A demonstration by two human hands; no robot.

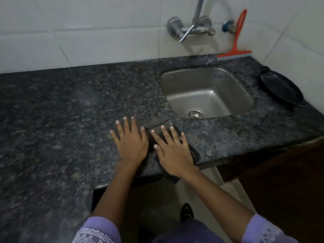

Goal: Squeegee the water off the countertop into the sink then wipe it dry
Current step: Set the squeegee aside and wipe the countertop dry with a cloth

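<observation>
No readable brands, labels or writing anywhere; faint bluish mark on far inside wall of sink [206, 76], not legible.

Countertop [70, 106]: dark speckled granite, polished, L-shaped w/ cut-out at near edge. Slight sheen left of centre; can't tell if wet or just reflection.

Sink: stainless steel, rectangular w/ rounded corners, set into counter at right, round drain strainer [196, 114] at near side.

Dark cloth [194, 153]: flat, folded, roughly rectangular, lying on counter near front edge, just near-left of sink; near end hangs over counter edge.

Right hand [172, 151]: fingers straight and spread, palm pressed flat on cloth. Left hand [130, 139]: fingers straight and spread, flat on bare granite just left of cloth, thumb tip touching cloth edge. Neither curled round anything.

Squeegee [235, 50]: orange plastic, looped handle, grey rubber blade; standing blade-down on far edge of counter behind sink, handle leaning on white tiled wall [87, 32]. Well apart from both hands.

Wall tap [191, 28]: chrome metal, lever handle, above sink. Small valve w/ blue ring [228, 26] just right of it, beside squeegee handle.

Black oval pan or tray [282, 88] on counter far right of sink, propped against right wall.

Lilac sleeves [98, 230] w/ white embroidered cuffs at bottom.
</observation>
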